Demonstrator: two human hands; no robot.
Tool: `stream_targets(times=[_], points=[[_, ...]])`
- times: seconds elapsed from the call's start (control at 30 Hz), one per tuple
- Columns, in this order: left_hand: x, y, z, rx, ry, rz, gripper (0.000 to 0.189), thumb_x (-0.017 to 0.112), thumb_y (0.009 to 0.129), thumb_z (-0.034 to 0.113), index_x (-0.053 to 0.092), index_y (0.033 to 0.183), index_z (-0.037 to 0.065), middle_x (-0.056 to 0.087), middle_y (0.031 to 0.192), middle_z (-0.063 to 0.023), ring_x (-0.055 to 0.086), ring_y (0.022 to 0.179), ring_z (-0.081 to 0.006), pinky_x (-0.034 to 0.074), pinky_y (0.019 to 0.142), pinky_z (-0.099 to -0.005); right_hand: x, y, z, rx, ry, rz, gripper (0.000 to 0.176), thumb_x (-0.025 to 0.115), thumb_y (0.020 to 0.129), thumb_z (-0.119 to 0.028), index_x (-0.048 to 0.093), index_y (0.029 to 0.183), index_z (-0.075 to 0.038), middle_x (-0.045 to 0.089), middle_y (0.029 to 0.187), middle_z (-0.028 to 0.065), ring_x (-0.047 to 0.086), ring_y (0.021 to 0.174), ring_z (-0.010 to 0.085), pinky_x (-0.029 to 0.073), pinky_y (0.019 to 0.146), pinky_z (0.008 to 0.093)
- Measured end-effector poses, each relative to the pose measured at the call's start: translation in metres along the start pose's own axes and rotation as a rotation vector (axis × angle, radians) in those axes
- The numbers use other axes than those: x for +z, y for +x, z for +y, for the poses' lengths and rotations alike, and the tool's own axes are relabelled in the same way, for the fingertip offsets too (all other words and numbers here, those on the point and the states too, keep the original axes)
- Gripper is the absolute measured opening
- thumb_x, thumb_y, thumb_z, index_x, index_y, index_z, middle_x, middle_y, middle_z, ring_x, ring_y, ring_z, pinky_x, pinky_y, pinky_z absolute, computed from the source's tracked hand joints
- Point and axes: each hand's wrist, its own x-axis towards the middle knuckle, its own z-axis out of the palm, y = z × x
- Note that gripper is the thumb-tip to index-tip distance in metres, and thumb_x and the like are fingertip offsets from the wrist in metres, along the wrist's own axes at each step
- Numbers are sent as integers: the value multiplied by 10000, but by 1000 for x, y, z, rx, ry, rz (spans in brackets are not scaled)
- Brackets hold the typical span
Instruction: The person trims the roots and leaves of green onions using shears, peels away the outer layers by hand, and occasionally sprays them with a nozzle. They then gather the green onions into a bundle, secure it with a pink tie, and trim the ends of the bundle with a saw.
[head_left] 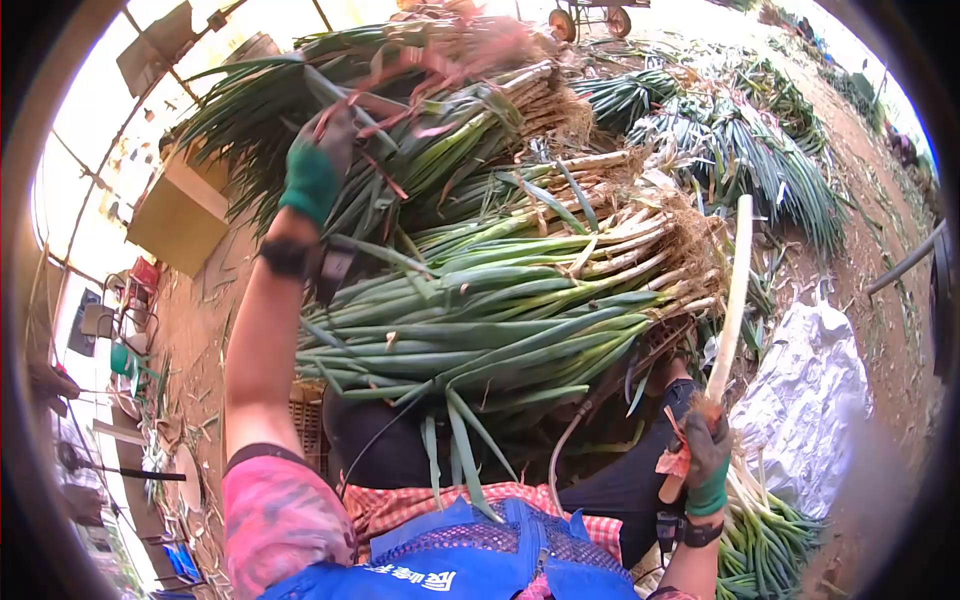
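Observation:
My left hand (325,165), in a grey and green glove, is raised at the upper left over the green onion leaves. Its fingers are closed around thin reddish strips (405,75), which blur across the upper pile. Low on the right, my gloved right hand (706,458) is closed on a green onion (738,290). The onion's pale stalk points upward, and a root tuft shows by my fingers. A pinkish-orange scrap and a short wooden piece (671,488) also show at that hand. Between my hands, a big heap of green onions (480,320) lies across, roots to the right.
More onion bundles (740,150) lie on the littered ground at upper right. A silvery sheet (810,400) is right of my right hand, with another onion bundle (765,535) below. A cardboard box (180,215) stands left. A thin hose (565,440) runs by my legs.

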Motion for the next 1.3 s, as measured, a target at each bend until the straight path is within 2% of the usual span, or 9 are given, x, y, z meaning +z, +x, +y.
stream_targets(times=[0.2,0.43,0.5,0.73,0.83,0.97,1.1,1.17,1.3], points=[[-214,-162,14,-655,234,249,329,536,977,420,569,750,185,443,577,85,352,462,-29,253,424,-213,24,-2,1,-142,-217,-10,207,590,880,-40,616,1071,37,617,969,134,611,846,254,513,742,363],[-536,-369,-45,-615,388,731,291,550,951,291,551,682,181,489,569,48,427,456,-101,319,428,-269,46,12,-10,166,-51,-69,297,618,883,-200,619,1067,33,614,845,55,547,691,124,440,610,267],[-633,-420,-46,-410,1566,405,140,643,848,229,691,839,97,695,764,-76,629,587,-228,475,500,-369,48,14,-11,206,-168,-107,364,628,874,-237,616,1088,58,652,901,126,590,764,201,481,695,327],[-618,-540,7,-1315,2184,-222,316,643,829,316,707,1097,164,712,1048,-120,694,940,-265,542,809,-387,60,13,-17,223,-119,-144,343,622,900,-268,614,1069,31,611,831,50,544,667,113,444,578,264],[-614,-592,-66,-1289,2087,-967,343,625,852,348,697,1098,120,714,1043,-114,678,952,-237,533,824,-389,65,11,-31,249,-154,-144,299,623,913,-256,611,1047,11,573,777,14,500,622,75,402,529,234],[-558,-582,-82,-1485,532,334,240,586,924,219,679,1080,62,702,882,-106,664,760,-187,534,626,-316,63,18,-24,241,-168,-162,306,629,908,-257,609,1044,16,579,780,6,497,590,77,397,506,234],[-573,-535,-61,-1315,-387,316,192,624,943,184,627,1054,27,673,843,-99,652,712,-164,539,591,-245,65,22,-11,188,-164,-149,315,631,904,-258,609,1049,20,591,784,8,486,543,80,387,479,238],[-562,-487,-39,-1008,-644,803,190,637,937,174,634,1059,29,687,899,-98,670,790,-169,564,682,-254,65,22,-11,232,-221,-176,326,631,903,-255,609,1075,22,593,780,10,483,536,81,385,474,242],[-647,-436,-17,-279,-439,872,161,642,927,159,645,1017,27,702,953,-79,679,850,-189,574,793,-287,74,17,-29,297,-216,-159,363,641,896,-273,609,1101,24,595,769,12,481,534,81,383,472,247]])
